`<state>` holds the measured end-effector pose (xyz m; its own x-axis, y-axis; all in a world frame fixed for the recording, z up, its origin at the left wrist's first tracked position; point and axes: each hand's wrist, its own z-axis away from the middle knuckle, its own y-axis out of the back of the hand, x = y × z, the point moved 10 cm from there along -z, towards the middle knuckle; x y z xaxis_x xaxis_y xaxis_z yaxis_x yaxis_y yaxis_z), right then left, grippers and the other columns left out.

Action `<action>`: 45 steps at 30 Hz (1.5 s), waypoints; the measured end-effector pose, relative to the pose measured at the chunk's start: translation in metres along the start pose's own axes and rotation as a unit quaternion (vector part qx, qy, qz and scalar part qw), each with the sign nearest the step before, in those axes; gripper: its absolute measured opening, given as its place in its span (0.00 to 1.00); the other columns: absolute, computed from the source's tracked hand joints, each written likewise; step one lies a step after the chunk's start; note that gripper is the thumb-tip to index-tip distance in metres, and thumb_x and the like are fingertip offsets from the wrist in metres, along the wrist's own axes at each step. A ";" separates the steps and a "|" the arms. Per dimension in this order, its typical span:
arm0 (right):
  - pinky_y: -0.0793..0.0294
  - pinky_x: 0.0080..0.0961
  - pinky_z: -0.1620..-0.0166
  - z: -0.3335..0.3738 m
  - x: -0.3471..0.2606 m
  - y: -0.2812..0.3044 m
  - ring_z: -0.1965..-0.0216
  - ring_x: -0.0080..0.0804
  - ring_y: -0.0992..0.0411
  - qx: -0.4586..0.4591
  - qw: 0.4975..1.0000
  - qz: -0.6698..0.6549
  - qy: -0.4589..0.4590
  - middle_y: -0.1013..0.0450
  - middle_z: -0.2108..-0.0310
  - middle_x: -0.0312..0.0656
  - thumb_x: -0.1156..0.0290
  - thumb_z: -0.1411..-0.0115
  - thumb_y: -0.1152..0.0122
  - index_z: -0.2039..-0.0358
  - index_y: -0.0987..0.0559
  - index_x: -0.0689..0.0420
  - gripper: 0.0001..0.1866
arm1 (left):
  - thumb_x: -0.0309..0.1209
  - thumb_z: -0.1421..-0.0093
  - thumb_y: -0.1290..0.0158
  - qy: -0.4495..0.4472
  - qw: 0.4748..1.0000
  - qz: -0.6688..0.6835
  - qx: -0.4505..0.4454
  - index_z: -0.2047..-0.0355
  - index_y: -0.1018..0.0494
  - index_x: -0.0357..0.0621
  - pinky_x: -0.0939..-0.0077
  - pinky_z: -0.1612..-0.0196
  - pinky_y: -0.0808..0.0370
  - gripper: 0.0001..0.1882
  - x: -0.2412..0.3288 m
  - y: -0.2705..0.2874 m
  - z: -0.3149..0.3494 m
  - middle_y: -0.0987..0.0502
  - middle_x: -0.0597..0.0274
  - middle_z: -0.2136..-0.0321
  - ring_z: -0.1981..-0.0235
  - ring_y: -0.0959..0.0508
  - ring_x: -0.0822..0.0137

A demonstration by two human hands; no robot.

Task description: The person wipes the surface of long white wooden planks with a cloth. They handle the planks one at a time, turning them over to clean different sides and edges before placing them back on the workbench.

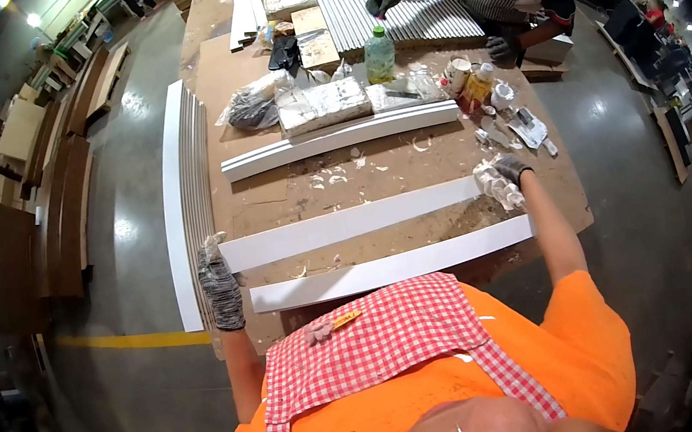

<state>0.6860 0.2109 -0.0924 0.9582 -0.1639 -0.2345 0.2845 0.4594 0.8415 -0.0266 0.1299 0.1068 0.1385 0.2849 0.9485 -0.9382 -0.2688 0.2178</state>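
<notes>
Left hand (220, 287) gloved, grip unclear, at white strip (347, 224) end; right hand (504, 181) clutching pale wad, fingers hidden; bench edge close.

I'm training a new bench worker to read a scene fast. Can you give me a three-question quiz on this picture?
1. True or false: the left hand grips the left end of the middle white strip.
2. What does the right hand touch?
A. the green bottle
B. the right end of the middle white strip
C. the dark plastic bag
3. How many long white strips lie across the brown bench top in front of the person, between the checked apron and the clutter?

Key: 1 true; 2 B; 3 three, one nearest the apron, one in the hands, one farther back.
</notes>
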 end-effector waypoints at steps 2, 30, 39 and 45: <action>0.30 0.37 0.60 -0.003 0.018 0.019 0.61 0.44 0.25 0.109 0.994 -0.010 0.012 0.24 0.63 0.53 0.53 0.43 0.50 0.65 0.20 0.61 0.22 | 0.38 0.33 0.57 -0.127 0.990 -0.049 -0.018 0.51 0.32 0.42 0.74 0.65 0.27 0.16 0.024 0.002 -0.016 0.25 0.63 0.66 0.68 0.28 0.72; 0.28 0.36 0.69 -0.010 -0.013 0.034 0.75 0.39 0.26 0.150 0.981 0.108 0.061 0.22 0.72 0.46 0.54 0.43 0.46 0.70 0.19 0.57 0.18 | 0.51 0.34 0.61 0.058 0.994 0.008 -0.087 0.54 0.24 0.47 0.90 0.86 0.36 0.24 0.006 -0.023 -0.047 0.24 0.67 0.78 0.87 0.31 0.80; 0.27 0.35 0.61 0.017 -0.062 0.064 0.64 0.40 0.24 0.165 0.984 -0.055 0.047 0.22 0.63 0.46 0.55 0.40 0.49 0.60 0.20 0.56 0.19 | 0.61 0.36 0.69 0.121 0.988 0.058 -0.082 0.55 0.24 0.43 0.90 0.86 0.35 0.37 -0.025 -0.013 -0.049 0.24 0.65 0.77 0.85 0.30 0.78; 0.28 0.34 0.60 0.018 -0.040 0.045 0.63 0.38 0.25 0.119 0.993 -0.019 0.000 0.23 0.63 0.47 0.53 0.41 0.47 0.59 0.21 0.58 0.21 | 0.53 0.34 0.61 0.059 0.994 0.080 -0.053 0.61 0.23 0.41 0.87 0.83 0.34 0.28 -0.006 -0.024 -0.047 0.24 0.65 0.78 0.84 0.31 0.77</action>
<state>0.6603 0.2228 -0.0362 0.9467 -0.1782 -0.2684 0.3057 0.2344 0.9228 -0.0198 0.1776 0.0854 -0.0466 0.3542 0.9340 -0.9741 -0.2233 0.0361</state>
